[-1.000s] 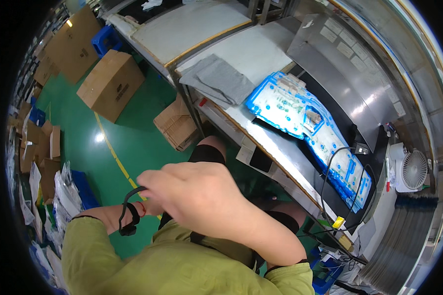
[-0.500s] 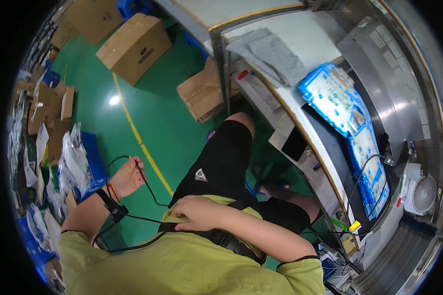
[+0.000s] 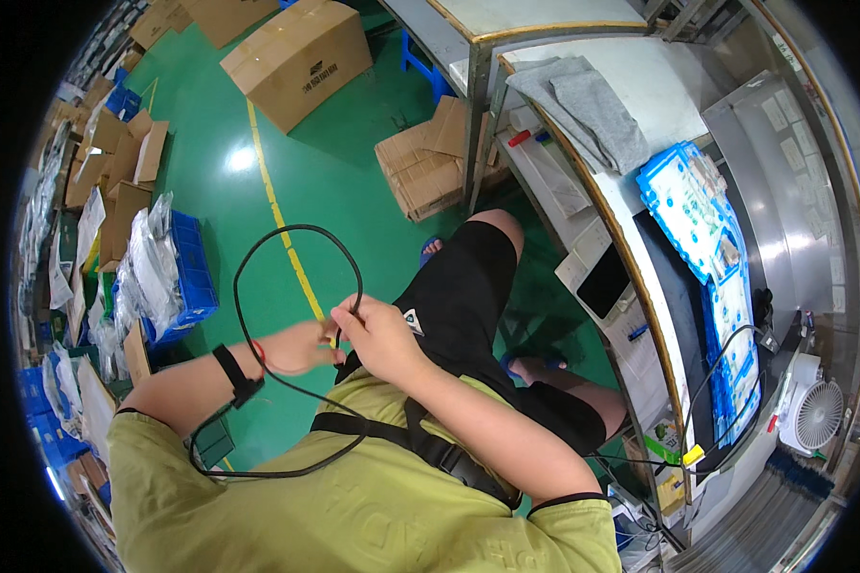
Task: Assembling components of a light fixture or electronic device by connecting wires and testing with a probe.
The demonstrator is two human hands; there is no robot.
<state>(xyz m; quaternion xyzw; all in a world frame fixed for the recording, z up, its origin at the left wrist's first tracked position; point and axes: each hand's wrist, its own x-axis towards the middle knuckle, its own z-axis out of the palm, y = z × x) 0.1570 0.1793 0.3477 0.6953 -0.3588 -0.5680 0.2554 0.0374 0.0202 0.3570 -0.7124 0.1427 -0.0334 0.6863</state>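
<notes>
A black cable [image 3: 238, 286] rises in a large loop in front of my body, passes over my left forearm and runs down across my shirt. My right hand [image 3: 384, 342] is closed, with thumb and fingers pinching the cable. Close beside it is my left hand [image 3: 301, 348], smeared by motion, so its grip does not show. A black strap with a small device [image 3: 236, 375] sits on my left wrist. Across my waist lies a black buckled belt [image 3: 449, 462], over a yellow-green shirt.
To the right stands a workbench with a grey cloth [image 3: 583, 113], blue-and-white padded sheets [image 3: 688, 210], a white fan [image 3: 816, 405] and a phone [image 3: 604, 282] on its lower shelf. Cardboard boxes [image 3: 296, 62] stand on the green floor. Blue crates [image 3: 192, 267] with plastic bags line the left.
My right hand has moved up and left from my waist to the cable beside my left hand. The cable now stands in a wider, higher loop. My left hand has shifted right and lower.
</notes>
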